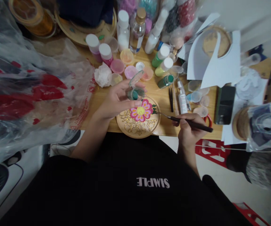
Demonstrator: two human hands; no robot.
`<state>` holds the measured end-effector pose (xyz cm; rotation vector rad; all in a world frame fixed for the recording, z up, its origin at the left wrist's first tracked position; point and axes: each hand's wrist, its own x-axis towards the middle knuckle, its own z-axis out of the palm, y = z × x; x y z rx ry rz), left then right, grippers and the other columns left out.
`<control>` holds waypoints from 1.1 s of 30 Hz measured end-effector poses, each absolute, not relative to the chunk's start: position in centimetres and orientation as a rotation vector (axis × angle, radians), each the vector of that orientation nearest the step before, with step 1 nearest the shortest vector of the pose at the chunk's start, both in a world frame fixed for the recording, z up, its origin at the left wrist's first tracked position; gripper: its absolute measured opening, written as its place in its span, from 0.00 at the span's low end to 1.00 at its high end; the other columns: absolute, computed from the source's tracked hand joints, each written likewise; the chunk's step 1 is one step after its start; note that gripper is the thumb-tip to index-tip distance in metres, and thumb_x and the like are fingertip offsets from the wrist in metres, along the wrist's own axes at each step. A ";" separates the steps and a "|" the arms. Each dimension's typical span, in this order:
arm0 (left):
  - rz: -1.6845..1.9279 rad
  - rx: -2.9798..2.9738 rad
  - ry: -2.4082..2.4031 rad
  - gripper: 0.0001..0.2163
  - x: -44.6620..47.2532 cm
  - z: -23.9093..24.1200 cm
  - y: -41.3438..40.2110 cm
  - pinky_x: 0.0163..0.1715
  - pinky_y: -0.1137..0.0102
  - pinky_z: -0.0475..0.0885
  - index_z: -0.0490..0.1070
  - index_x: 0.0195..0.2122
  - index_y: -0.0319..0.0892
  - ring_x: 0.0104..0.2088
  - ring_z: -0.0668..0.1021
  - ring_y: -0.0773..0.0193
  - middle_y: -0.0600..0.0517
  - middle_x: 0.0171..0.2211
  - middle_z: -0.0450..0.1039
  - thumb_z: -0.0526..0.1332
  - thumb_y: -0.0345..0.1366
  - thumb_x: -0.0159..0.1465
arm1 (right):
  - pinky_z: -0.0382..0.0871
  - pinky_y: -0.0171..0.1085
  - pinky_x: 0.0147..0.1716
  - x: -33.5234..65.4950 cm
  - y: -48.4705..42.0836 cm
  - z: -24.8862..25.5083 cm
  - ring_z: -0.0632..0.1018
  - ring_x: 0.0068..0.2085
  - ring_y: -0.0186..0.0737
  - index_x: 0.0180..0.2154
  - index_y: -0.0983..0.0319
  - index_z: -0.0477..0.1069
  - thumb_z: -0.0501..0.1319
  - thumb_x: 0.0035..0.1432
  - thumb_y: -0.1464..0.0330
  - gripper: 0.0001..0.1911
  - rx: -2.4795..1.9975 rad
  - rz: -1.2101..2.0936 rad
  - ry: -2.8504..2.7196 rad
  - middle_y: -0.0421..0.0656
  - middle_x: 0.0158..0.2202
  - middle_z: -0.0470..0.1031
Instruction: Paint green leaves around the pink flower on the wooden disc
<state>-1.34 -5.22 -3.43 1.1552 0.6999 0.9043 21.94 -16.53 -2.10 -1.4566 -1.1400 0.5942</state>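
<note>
My left hand [120, 99] grips a small lidded plastic cup [133, 94] with dark green paint inside, its clear hinged lid raised. Between the fingers of my right hand [192, 127] is a palette knife [189, 123] with a dark handle and a thin metal end. That tip touches or hovers by the dark green leaves at the right of a painted flower; I cannot tell which. The flower, pink with a yellow centre, is on a round wooden board [139, 133] that also bears gold scroll lines. My left hand is over the board's upper left edge.
Behind the board stand open paint cups [117, 66], capped bottles [123, 29] and a crumpled tissue [102, 75]. Black tweezers [170, 99], a white glue tube [182, 100] and a phone [225, 105] lie to the right. A plastic bag [62, 84] covers the left side.
</note>
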 end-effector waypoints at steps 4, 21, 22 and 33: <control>0.908 1.160 0.700 0.20 -1.3 -3.5 -5.3 0.43 0.66 0.78 0.74 0.46 0.41 0.43 0.81 0.62 0.50 0.44 0.78 0.73 0.36 0.52 | 0.68 0.34 0.19 22.0 -16.5 -2.2 0.76 0.19 0.34 0.29 0.59 0.76 0.64 0.54 0.69 0.02 -1.442 0.587 -1.142 0.35 0.20 0.76; 0.952 1.110 0.637 0.17 -1.3 -3.4 -5.2 0.40 0.70 0.76 0.75 0.43 0.43 0.39 0.81 0.67 0.54 0.39 0.79 0.73 0.32 0.52 | 0.67 0.34 0.18 21.8 -16.1 -2.3 0.75 0.19 0.33 0.29 0.60 0.76 0.64 0.52 0.71 0.02 -1.403 0.569 -1.117 0.35 0.21 0.76; 0.949 1.107 0.642 0.17 -1.3 -3.3 -5.2 0.40 0.70 0.76 0.75 0.43 0.43 0.39 0.81 0.67 0.54 0.39 0.79 0.73 0.33 0.51 | 0.67 0.33 0.18 21.8 -16.1 -2.3 0.75 0.19 0.33 0.29 0.60 0.76 0.64 0.53 0.71 0.02 -1.402 0.577 -1.116 0.35 0.21 0.76; 0.920 1.159 0.664 0.20 -1.4 -3.5 -5.2 0.42 0.67 0.76 0.74 0.45 0.42 0.41 0.81 0.63 0.52 0.40 0.78 0.73 0.36 0.52 | 0.68 0.34 0.19 21.7 -16.0 -2.4 0.75 0.19 0.33 0.29 0.60 0.75 0.64 0.53 0.72 0.02 -1.402 0.572 -1.105 0.34 0.21 0.75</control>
